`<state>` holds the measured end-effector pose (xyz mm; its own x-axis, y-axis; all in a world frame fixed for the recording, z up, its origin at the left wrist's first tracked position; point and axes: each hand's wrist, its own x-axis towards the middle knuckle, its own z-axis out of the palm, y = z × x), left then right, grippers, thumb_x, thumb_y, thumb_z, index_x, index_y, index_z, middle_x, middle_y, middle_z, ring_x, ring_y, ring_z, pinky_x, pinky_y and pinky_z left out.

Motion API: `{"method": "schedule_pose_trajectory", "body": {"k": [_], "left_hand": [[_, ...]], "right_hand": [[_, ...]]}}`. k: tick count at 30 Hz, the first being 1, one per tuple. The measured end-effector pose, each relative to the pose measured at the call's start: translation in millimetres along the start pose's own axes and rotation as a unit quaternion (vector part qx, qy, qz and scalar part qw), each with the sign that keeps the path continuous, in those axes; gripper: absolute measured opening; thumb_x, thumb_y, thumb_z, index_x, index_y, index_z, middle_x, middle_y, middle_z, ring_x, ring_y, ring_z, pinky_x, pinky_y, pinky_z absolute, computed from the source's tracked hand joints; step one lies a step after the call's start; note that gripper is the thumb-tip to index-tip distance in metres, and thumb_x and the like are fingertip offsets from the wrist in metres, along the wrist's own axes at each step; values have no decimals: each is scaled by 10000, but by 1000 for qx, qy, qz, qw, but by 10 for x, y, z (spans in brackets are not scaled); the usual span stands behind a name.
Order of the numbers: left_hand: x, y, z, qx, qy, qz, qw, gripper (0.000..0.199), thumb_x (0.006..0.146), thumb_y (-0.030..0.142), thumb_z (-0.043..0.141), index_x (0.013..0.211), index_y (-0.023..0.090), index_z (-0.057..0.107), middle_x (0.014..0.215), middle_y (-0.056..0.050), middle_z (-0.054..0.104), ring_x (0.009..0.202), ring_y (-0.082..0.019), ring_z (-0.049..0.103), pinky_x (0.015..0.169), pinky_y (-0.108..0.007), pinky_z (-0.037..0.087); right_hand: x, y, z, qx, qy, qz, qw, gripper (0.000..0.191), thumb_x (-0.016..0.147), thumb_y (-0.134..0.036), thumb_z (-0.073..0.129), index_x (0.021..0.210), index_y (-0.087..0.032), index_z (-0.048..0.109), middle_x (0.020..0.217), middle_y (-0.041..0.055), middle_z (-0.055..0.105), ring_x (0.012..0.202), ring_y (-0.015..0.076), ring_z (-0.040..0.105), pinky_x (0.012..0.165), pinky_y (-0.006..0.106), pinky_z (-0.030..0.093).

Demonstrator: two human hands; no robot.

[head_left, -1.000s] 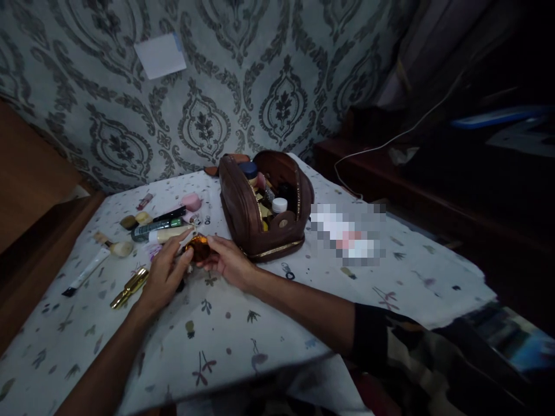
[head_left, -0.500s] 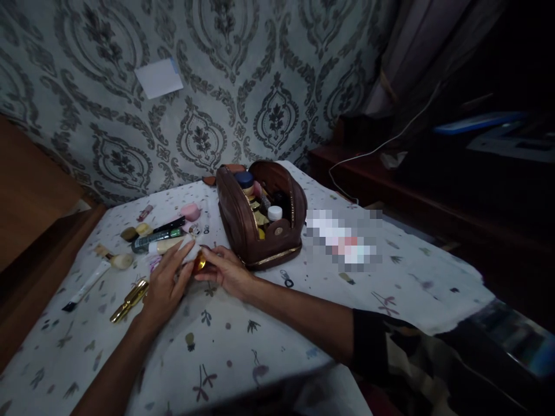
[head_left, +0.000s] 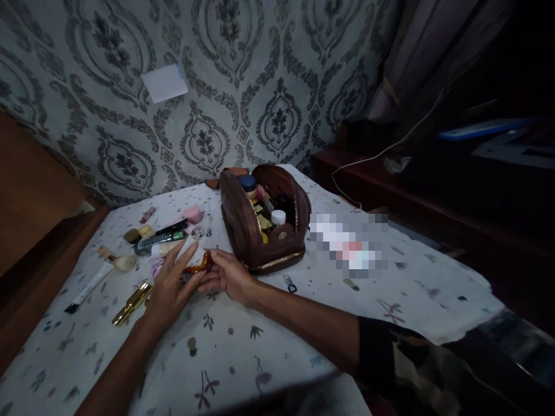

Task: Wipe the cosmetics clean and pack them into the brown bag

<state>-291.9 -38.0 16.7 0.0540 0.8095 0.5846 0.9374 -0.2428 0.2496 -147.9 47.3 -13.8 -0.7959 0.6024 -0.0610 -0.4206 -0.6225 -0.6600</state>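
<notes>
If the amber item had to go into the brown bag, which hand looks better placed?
Probably the right hand: its fingers are on the amber item at the side nearer the open brown bag. The left hand holds the item too, but from the side farther from the bag.

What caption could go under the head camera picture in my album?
Left hand and right hand hold an amber-and-white item near an open brown bag on a patterned cloth.
</notes>
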Motion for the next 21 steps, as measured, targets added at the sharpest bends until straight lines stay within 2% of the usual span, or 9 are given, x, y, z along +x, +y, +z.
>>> {"method": "schedule_pose_trajectory", "body": {"k": [6, 11, 16, 21], "left_hand": [[-2, -52, -12, -21, 3, 6, 1000, 460, 972, 346, 522, 1429, 297, 497, 1459, -81, 524, 1344, -255, 502, 1094, -430, 443], [19, -88, -17, -74, -2, -20, 997, 412, 963, 347, 535, 1369, 290, 566, 1394, -60, 597, 1315, -252, 531, 1106, -436, 426], [29, -99, -20, -108, 2, -38, 993, 375, 948, 336, 559, 1317, 298, 616, 1364, -32, 632, 1274, -245, 567, 1104, -428, 433], [13, -122, 5, -83, 26, -43, 995, 355, 928, 364, 592, 1267, 280, 654, 1299, -37, 675, 1220, -248, 607, 1070, -432, 471]], "right_hand": [[22, 41, -30, -1, -13, -8, 1000, 448, 745, -552, 771, 904, -185, 567, 746, 1, 709, 656, 156, 720, 575, 244, 555], [37, 66, -43, 22, -19, -24, 999, 642, 577, -614, 852, 909, -207, 483, 711, -8, 726, 611, 167, 727, 543, 214, 520], [81, 116, -51, 25, -9, -30, 999, 689, 553, -628, 857, 898, -222, 420, 712, -6, 732, 589, 181, 729, 503, 210, 489], [126, 143, -57, 30, 2, -31, 999, 744, 496, -642, 871, 901, -219, 413, 703, -8, 725, 560, 178, 717, 501, 222, 489]]}}
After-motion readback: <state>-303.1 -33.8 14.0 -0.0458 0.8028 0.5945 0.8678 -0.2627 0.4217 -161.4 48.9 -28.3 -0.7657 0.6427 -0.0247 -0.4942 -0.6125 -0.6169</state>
